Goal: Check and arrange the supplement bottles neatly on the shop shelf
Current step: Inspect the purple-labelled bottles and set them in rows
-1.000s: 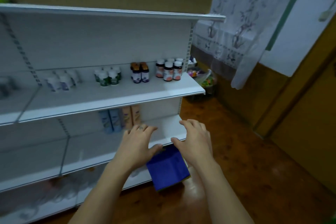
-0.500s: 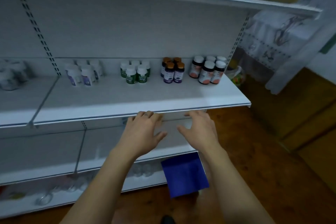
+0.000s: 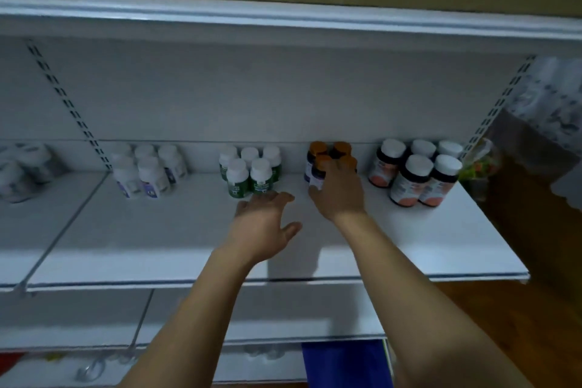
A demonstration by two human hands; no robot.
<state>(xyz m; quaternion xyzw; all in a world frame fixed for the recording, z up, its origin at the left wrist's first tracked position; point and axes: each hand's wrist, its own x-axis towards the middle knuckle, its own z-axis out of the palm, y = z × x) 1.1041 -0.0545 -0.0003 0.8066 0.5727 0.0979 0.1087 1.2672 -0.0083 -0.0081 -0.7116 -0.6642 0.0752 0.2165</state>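
Head view: the left hand [image 3: 264,224] is open, palm down with fingers straight, low over the white shelf [image 3: 157,230]. Its fingertips are just short of the green-labelled bottles [image 3: 248,173]. The right hand [image 3: 340,195] curls round the front orange-capped bottles [image 3: 318,161] near the shelf's back, thumb against a label.

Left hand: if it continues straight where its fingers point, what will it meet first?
Probably the front green-label bottles, standing just beyond the left hand; whether they touch, I cannot tell.
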